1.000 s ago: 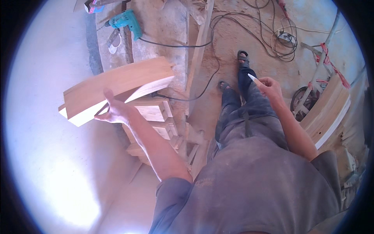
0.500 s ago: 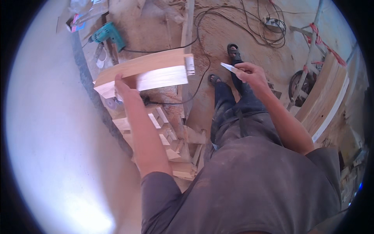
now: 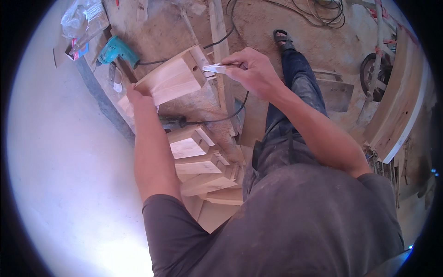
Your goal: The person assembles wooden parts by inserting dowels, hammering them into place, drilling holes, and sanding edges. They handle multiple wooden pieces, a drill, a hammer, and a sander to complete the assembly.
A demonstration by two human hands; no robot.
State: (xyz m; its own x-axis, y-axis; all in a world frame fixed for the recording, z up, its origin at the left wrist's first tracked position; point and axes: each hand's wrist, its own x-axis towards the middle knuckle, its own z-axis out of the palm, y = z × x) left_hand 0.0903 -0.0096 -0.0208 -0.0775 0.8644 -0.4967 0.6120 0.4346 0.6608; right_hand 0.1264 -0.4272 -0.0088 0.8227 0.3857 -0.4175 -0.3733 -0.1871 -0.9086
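Observation:
A thick pale wooden piece (image 3: 173,82) with a dark hole and a stepped end lies tilted ahead of me on the left. My left hand (image 3: 138,98) grips its near left end; most of the fingers are hidden behind the wood. In my right hand (image 3: 253,69) is a knife (image 3: 215,68) with a pale pointed blade, held in closed fingers. Its tip points left and appears at, or just in front of, the stepped end; whether it touches I cannot tell.
A teal power drill (image 3: 115,51) with a cord lies beyond the wood. Several similar wooden pieces (image 3: 194,164) are stacked nearer me, beside a dark corded tool (image 3: 173,122). Long curved boards (image 3: 401,97) lean at the right near a wheel (image 3: 373,76). Loose cable (image 3: 323,16) lies on the dusty floor.
My right hand has brought the knife left to the wooden piece's stepped end. The wood has turned, so its end with the hole now shows. My view and feet have shifted.

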